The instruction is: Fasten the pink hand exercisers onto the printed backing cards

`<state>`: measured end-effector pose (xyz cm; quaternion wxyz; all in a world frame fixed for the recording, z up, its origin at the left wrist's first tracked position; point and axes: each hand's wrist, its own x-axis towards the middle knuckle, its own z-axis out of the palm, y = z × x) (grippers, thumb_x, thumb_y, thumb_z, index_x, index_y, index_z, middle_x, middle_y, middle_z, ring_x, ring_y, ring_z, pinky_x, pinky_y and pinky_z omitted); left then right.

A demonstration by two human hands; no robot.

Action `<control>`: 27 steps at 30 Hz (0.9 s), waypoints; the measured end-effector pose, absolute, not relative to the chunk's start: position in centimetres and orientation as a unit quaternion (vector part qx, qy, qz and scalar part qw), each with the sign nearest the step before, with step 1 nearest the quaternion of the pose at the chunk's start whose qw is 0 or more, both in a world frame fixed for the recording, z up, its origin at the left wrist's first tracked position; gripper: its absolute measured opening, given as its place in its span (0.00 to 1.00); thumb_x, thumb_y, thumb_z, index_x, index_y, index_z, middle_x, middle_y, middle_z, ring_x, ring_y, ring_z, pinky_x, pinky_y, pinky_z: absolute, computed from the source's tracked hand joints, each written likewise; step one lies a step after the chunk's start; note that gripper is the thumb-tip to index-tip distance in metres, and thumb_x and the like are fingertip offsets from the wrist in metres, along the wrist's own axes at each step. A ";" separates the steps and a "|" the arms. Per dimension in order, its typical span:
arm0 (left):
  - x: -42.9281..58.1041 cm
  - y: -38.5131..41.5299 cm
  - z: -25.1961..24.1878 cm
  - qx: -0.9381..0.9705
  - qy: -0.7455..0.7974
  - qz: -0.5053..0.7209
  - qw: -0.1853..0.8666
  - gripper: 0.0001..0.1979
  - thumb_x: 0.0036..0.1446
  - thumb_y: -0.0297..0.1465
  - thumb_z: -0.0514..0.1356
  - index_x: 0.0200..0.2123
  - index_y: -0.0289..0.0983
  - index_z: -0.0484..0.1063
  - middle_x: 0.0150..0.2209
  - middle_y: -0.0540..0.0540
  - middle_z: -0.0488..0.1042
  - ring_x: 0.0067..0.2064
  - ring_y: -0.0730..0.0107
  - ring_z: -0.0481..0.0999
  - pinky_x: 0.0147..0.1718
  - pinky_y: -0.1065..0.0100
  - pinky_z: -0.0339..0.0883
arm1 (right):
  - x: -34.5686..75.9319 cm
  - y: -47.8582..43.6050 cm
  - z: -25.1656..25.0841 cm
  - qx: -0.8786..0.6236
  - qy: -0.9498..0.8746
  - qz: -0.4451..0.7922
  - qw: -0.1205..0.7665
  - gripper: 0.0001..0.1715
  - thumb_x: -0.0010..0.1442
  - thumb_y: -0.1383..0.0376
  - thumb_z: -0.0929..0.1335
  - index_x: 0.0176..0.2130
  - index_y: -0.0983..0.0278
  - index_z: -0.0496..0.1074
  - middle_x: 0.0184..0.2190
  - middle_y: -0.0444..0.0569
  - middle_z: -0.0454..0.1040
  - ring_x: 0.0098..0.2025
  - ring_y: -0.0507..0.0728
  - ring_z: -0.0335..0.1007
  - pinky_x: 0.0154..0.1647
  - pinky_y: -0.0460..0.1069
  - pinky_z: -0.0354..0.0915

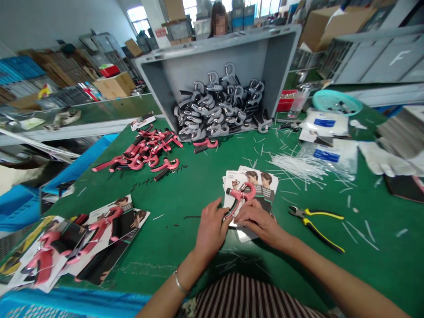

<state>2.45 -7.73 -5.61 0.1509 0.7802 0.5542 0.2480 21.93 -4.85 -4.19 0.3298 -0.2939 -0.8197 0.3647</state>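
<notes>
A pink hand grip exerciser (250,191) with a dark handle lies on a small stack of printed cards (269,182) in front of me. My left hand (212,225) holds its lower handle against the card, thumb and forefinger closed around the end. My right hand (256,219) is beside it, fingers pinched together over the card near the grip's middle. What is between those fingertips is too small to make out. To the right lie diagonal cutters (308,216) with yellow and black handles. A pile of white cable ties (294,163) spreads behind them.
A grey crate (155,84) on its side holds many grey hand grips (212,110). Pink grips (142,150) are heaped at left. Carded pink grips (96,234) lie at front left. Plastic bags (326,154), a glove (391,161) and a turquoise basin (318,104) stand right. A person (218,20) is behind.
</notes>
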 end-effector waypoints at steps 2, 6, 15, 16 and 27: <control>2.1 -7.4 -5.5 0.772 0.559 0.253 0.168 0.12 0.65 0.32 0.55 0.49 0.37 0.71 0.57 0.36 0.69 0.61 0.52 0.65 0.58 0.46 0.59 | 22.5 -4.7 -4.3 -0.294 -0.827 0.352 0.326 0.10 0.69 0.64 0.62 0.39 0.60 0.72 0.38 0.46 0.78 0.47 0.56 0.68 0.56 0.58 0.59; 0.3 -7.2 -4.0 0.696 0.580 0.327 0.267 0.11 0.63 0.34 0.58 0.47 0.38 0.73 0.54 0.40 0.73 0.57 0.55 0.69 0.59 0.47 0.58 | 28.2 -5.8 -4.7 -0.432 -0.806 0.260 0.310 0.09 0.68 0.60 0.64 0.44 0.59 0.72 0.47 0.50 0.76 0.57 0.60 0.62 0.58 0.59 0.58; 0.0 -6.9 -1.8 0.277 0.447 0.400 0.750 0.20 0.55 0.40 0.65 0.45 0.32 0.72 0.34 0.45 0.74 0.28 0.74 0.72 0.24 0.74 0.68 | 44.3 -9.6 -8.7 -0.644 -0.754 0.117 0.056 0.35 0.59 0.44 0.65 0.55 0.64 0.71 0.49 0.67 0.72 0.48 0.73 0.69 0.48 0.66 0.63; 0.7 -6.7 -2.0 0.282 0.428 0.388 0.766 0.19 0.55 0.40 0.65 0.43 0.31 0.72 0.30 0.46 0.72 0.25 0.77 0.68 0.20 0.75 0.64 | 44.3 -9.5 -8.4 -0.650 -0.737 0.169 0.077 0.31 0.60 0.46 0.64 0.51 0.64 0.74 0.46 0.65 0.73 0.45 0.71 0.71 0.47 0.64 0.64; 4.4 -2.7 -1.1 0.405 0.502 0.431 0.630 0.22 0.53 0.45 0.64 0.44 0.37 0.67 0.24 0.53 0.70 0.18 0.78 0.66 0.12 0.80 0.52 | 33.2 -7.2 -1.5 -0.480 -0.592 0.581 0.286 0.20 0.64 0.57 0.62 0.52 0.62 0.65 0.38 0.52 0.74 0.35 0.60 0.74 0.38 0.56 0.72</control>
